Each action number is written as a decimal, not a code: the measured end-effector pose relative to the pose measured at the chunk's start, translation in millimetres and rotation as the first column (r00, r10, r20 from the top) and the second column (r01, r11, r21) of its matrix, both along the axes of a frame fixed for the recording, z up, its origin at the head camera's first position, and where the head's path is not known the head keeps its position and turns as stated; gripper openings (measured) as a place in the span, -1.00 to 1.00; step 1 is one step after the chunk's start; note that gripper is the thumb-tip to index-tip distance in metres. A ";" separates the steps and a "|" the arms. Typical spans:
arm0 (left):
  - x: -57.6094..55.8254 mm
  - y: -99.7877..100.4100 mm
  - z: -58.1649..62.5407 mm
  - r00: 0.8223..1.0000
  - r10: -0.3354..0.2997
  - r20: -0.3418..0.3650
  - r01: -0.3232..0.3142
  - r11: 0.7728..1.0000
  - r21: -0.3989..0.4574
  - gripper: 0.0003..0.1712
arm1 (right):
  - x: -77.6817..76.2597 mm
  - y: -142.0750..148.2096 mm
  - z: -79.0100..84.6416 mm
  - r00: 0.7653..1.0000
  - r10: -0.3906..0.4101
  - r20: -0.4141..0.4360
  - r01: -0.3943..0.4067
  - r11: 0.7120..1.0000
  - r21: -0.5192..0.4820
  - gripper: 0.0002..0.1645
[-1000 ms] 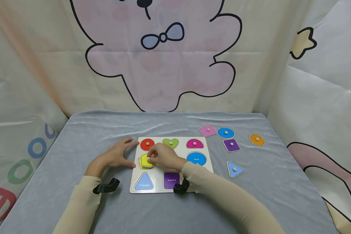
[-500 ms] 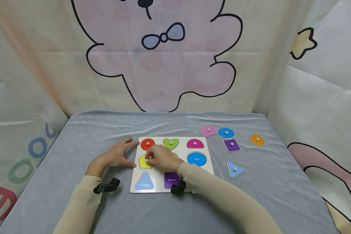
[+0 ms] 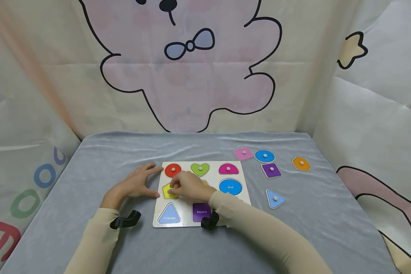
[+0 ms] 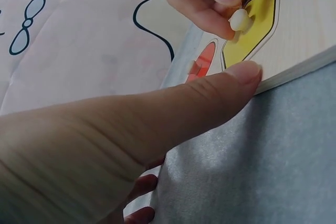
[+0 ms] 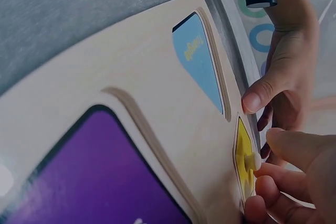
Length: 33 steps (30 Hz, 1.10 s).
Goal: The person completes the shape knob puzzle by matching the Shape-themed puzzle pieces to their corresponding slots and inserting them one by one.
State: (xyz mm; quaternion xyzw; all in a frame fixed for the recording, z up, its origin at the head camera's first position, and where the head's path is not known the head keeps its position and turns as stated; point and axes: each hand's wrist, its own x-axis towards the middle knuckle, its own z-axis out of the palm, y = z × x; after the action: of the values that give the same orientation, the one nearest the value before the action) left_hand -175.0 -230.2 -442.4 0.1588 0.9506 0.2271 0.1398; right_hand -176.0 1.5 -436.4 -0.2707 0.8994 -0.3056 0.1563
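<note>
A wooden shape-puzzle board (image 3: 186, 219) lies on the table. The yellow pentagon piece (image 4: 260, 14) sits in its recess at the board's left side, its pale knob (image 4: 240, 20) uncovered in the left wrist view. My right hand (image 3: 191, 186) hovers over that piece; its thumb (image 5: 289, 142) stands apart from the knob, while a finger is close beside it or touching. At the board's left edge my left hand (image 3: 133, 186) rests with fingers spread, the thumb (image 4: 244, 72) against the edge by the pentagon. Red circle (image 3: 172, 170), green heart (image 3: 200, 169) and magenta semicircle (image 3: 228, 169) pieces fill the top row.
Right of the board lie loose knobbed pieces: pink (image 3: 243, 153), blue oval (image 3: 265, 156), purple (image 3: 271, 170), orange hexagon (image 3: 301, 163) and light-blue triangle (image 3: 275, 199). Bare printed recesses show for triangle (image 3: 169, 214), square (image 3: 201, 212) and oval (image 3: 230, 187).
The yellow pentagon was tilted and offset above its recess a second ago; it now lies down inside it. My right fingers have loosened from the knob. The left hand stays put.
</note>
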 end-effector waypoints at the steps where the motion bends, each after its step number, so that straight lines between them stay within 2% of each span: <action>1: -0.8 0.5 0.2 1.000 -0.003 -0.005 0.003 1.000 -0.001 0.10 | -0.6 1.1 0.4 1.000 0.001 0.004 -0.001 1.000 -0.011 -0.79; 12: -2.5 0.3 -0.2 1.000 -0.001 -0.004 0.001 1.000 -0.023 0.11 | -2.8 26.2 10.1 1.000 -0.024 0.007 0.024 0.993 -0.116 -0.73; 19: -3.0 2.0 -3.3 1.000 0.001 -0.015 -0.001 1.000 -0.017 0.12 | -10.9 52.3 18.4 0.998 -0.066 0.007 0.066 0.974 -0.216 -0.75; 25: -1.5 4.0 -2.0 1.000 0.001 -0.007 -0.001 1.000 -0.023 0.12 | -14.6 72.9 24.0 0.997 -0.071 0.015 0.073 0.971 -0.228 -0.73; 33: -1.3 3.8 -0.4 1.000 0.014 -0.014 -0.015 1.000 -0.026 0.12 | -16.0 94.0 27.4 0.996 -0.083 -0.022 0.074 0.965 -0.252 -0.71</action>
State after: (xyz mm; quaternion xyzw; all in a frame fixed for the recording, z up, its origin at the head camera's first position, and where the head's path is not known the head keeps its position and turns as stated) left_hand -176.3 -226.4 -442.8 0.1516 0.9555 0.2147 0.1337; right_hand -192.0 95.5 -409.0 -0.2573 0.8659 -0.4184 0.0942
